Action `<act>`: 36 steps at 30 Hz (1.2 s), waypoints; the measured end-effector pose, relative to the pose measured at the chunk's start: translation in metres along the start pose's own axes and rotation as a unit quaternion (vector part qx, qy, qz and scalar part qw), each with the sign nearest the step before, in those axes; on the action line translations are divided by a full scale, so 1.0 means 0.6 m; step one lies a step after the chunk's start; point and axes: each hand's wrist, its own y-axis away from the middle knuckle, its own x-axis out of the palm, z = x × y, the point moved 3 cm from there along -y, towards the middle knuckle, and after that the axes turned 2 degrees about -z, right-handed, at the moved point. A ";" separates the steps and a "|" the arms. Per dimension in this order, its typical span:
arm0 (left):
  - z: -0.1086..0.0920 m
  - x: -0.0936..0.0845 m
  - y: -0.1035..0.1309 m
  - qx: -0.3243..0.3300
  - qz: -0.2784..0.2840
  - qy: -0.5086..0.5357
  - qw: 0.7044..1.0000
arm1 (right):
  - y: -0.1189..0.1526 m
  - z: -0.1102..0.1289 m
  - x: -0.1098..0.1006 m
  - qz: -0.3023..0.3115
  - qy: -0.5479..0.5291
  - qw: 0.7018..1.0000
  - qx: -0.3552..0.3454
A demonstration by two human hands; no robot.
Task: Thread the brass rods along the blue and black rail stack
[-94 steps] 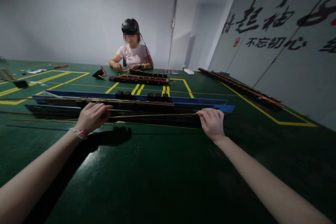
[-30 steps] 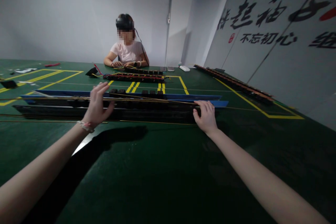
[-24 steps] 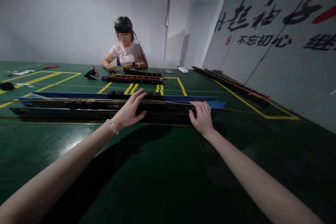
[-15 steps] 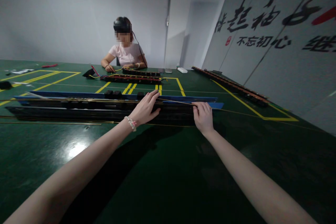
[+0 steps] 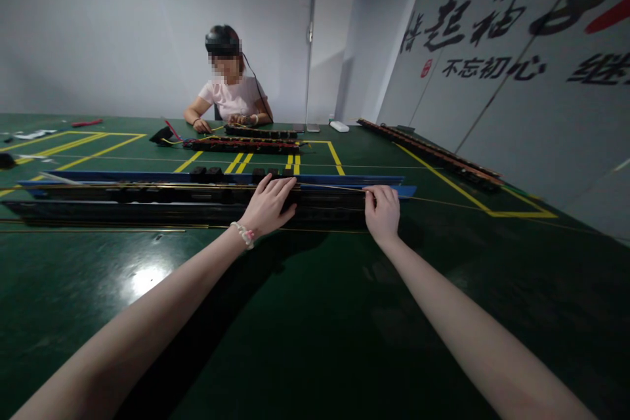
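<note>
Long black rails (image 5: 325, 218) lie side by side across the table, with blue strips (image 5: 354, 180) behind and between them. Several small black blocks (image 5: 207, 174) sit along the rails. My left hand (image 5: 268, 207) rests over the middle of the rails, its fingers stretched forward and thumb apart. Farther right, near the rails' end, my right hand (image 5: 382, 213) is closed in a pinch on a thin brass-coloured wire (image 5: 339, 188). This wire runs from the left hand to the right fingertips; its part under the left hand is hidden.
Across the green table (image 5: 305, 315) sits a co-worker (image 5: 231, 95) in a headset, hands at a wired black strip (image 5: 260, 132). Another strip with red wires (image 5: 241, 145) lies nearer. A long copper-coloured strip (image 5: 433, 154) stretches along the right. Thin rods (image 5: 98, 230) lie at the left front.
The view has shifted slightly. My left fingers have come a little lower and nearer, uncovering more of the black blocks behind them. My right hand keeps its pinch on the wire, slightly farther right.
</note>
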 end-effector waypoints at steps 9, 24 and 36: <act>-0.003 -0.003 -0.012 0.016 0.034 0.025 0.999 | 0.002 -0.009 0.003 -0.019 0.003 0.999 0.034; -0.001 -0.003 -0.009 0.016 0.009 0.000 1.000 | 0.002 0.006 0.002 -0.007 -0.032 0.999 -0.032; 0.033 -0.018 0.004 -0.002 -0.033 -0.005 0.999 | 0.003 0.024 0.001 0.072 -0.057 0.992 -0.092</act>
